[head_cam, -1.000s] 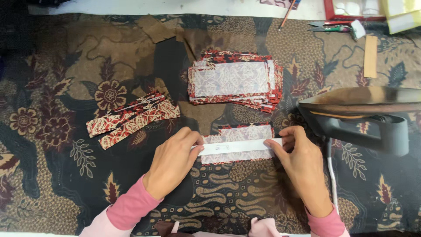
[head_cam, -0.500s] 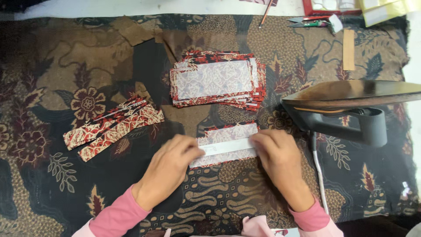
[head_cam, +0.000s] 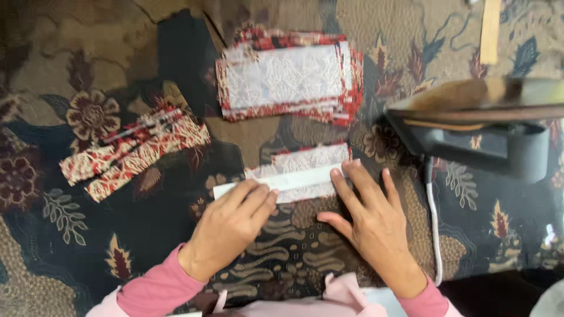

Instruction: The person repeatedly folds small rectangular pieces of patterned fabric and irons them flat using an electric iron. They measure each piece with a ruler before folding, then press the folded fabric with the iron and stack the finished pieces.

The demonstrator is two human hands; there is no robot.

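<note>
Your left hand [head_cam: 232, 220] and right hand [head_cam: 370, 217] press flat, fingers spread and clamped on nothing, on a white paper strip [head_cam: 282, 181] lying across a fabric piece [head_cam: 308, 159] on the batik-covered counter [head_cam: 59, 246], near the iron [head_cam: 482, 126].

Both arms wear long pink sleeves of a soft, plain knit, with no pattern or print showing on them. The left sleeve [head_cam: 155, 290] ends in a snug cuff at the wrist, and the right sleeve [head_cam: 426, 299] does the same, showing only a short stretch above the bottom edge. Between them sits a paler pink garment [head_cam: 317, 300] with small folds. The left hand [head_cam: 232, 226] and right hand [head_cam: 373, 220] are bare: no rings, watch or gloves, and the fingernails are short and unpainted.
</note>
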